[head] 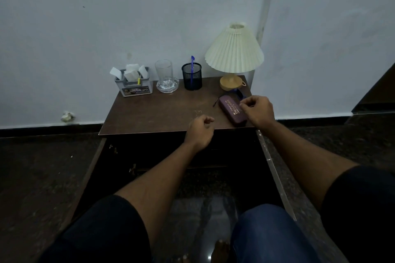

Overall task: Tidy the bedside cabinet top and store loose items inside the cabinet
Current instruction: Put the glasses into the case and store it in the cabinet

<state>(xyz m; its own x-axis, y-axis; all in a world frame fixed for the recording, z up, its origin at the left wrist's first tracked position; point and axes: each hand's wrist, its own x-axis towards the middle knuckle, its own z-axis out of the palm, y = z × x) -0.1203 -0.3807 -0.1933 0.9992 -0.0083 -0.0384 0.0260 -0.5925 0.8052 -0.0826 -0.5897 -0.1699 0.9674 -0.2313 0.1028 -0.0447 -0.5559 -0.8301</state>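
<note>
The brown cabinet top (pixel 162 111) carries a purple spectacle case (pixel 229 107) lying at its right front. My right hand (pixel 258 111) is over the case's right end with curled fingers; whether it grips the case is unclear. My left hand (pixel 198 132) hovers at the front edge, loosely curled and holding nothing. Something blue, perhaps glasses (pixel 237 92), lies just behind the case. Along the back stand a grey holder with white papers (pixel 133 83), a drinking glass (pixel 164 70) in a glass ashtray (pixel 167 86), and a black mesh cup (pixel 191 77) with a blue pen (pixel 192 66).
A pleated cream lamp (pixel 234 49) stands at the back right corner. Both cabinet doors hang open, the left door (pixel 92 166) and the right door (pixel 275 173), with a dark interior between. A crumpled paper (pixel 68 116) lies on the floor by the wall. My knees are below.
</note>
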